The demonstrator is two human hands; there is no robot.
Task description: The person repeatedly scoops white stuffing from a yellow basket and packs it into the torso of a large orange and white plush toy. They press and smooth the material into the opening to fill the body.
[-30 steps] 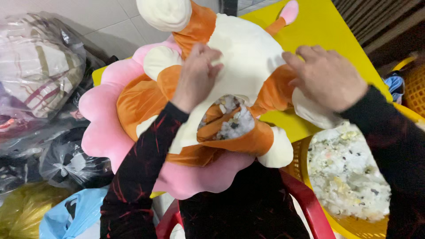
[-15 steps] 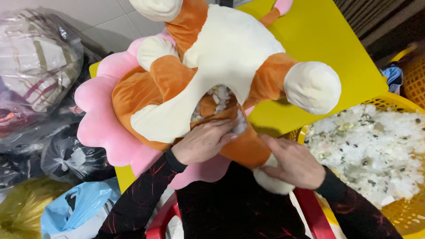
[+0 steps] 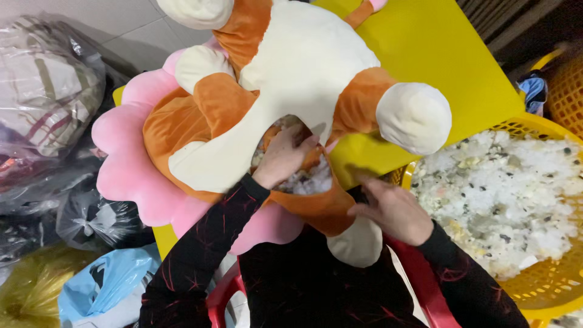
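**Plush toy, open seam at the belly, left hand inside**

Yellow tabletop [image 3: 425, 67] is filling the upper right of the view, with grey floor tiles showing at the upper left. Bulging clear and black plastic sacks [image 3: 48, 121] are crowding the left edge, and a blue bag [image 3: 100, 288] is lying below them.

Lying across the tabletop's near edge and onto the person's lap is the large plush toy [image 3: 303, 67], orange and cream, on a pink scalloped cushion piece [image 3: 130, 170]. Its long axis is running from top centre of the frame down toward the person, with rounded cream paws sticking out to either side.

At the right, just beside the tabletop, a yellow basket [image 3: 546, 285] is holding a heap of white shredded stuffing [image 3: 504, 194].

An opening [image 3: 303, 176] in the toy's lower belly is showing loose stuffing. The left hand [image 3: 282, 155] is reaching into this opening from the near side, fingers curled in among the filling; whether the grip is closing on any of it cannot be told. The right hand [image 3: 392, 209] is hovering just right of the opening, fingers loosely spread, holding nothing, sitting between the seam and the basket. It is the hand nearer the basket; the left is the one nearer the seam.
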